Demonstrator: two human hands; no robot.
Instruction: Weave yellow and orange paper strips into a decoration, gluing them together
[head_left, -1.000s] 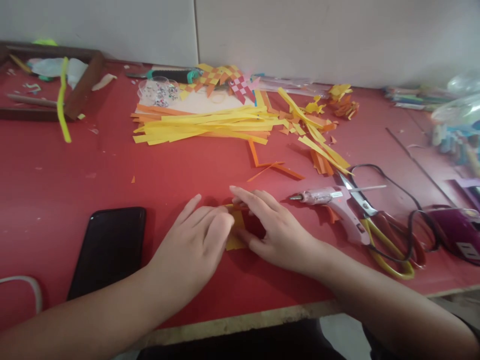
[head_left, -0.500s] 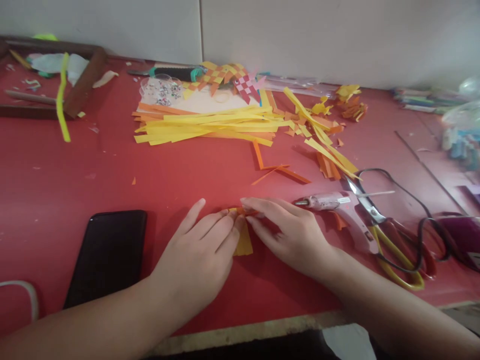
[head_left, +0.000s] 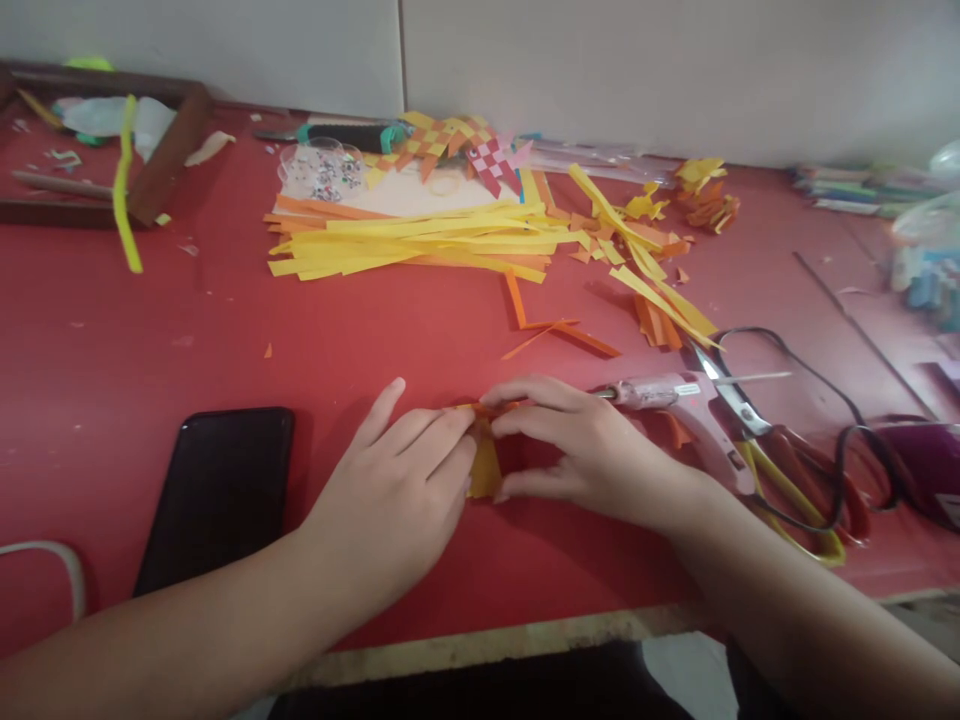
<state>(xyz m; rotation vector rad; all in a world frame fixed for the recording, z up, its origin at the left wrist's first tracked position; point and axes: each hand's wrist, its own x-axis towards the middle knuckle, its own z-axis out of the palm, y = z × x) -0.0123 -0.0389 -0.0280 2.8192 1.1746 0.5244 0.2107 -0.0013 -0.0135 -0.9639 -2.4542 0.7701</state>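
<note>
A small yellow and orange paper piece (head_left: pixel 486 470) lies between my hands near the front of the red table (head_left: pixel 225 330). My left hand (head_left: pixel 405 480) is closed on its left side, with one finger sticking out to the upper left. Fingers of my right hand (head_left: pixel 577 440) touch the orange strip along its top edge, and the thumb reaches to its lower right corner. Much of the paper is hidden under my left fingers. Just beyond lie bent orange paper strips (head_left: pixel 559 325).
A pink glue gun (head_left: pixel 697 405) and scissors (head_left: pixel 806 495) with a black cord lie at right. A black phone (head_left: pixel 217 495) is at left. Yellow paper strips (head_left: pixel 420 240) are piled behind, near woven paper fish (head_left: pixel 495 165). A brown frame (head_left: pixel 172 150) stands back left.
My right thumb has moved down to the paper's lower right corner, and the right fingers have spread. My left hand stays on the paper. The view has shifted slightly.
</note>
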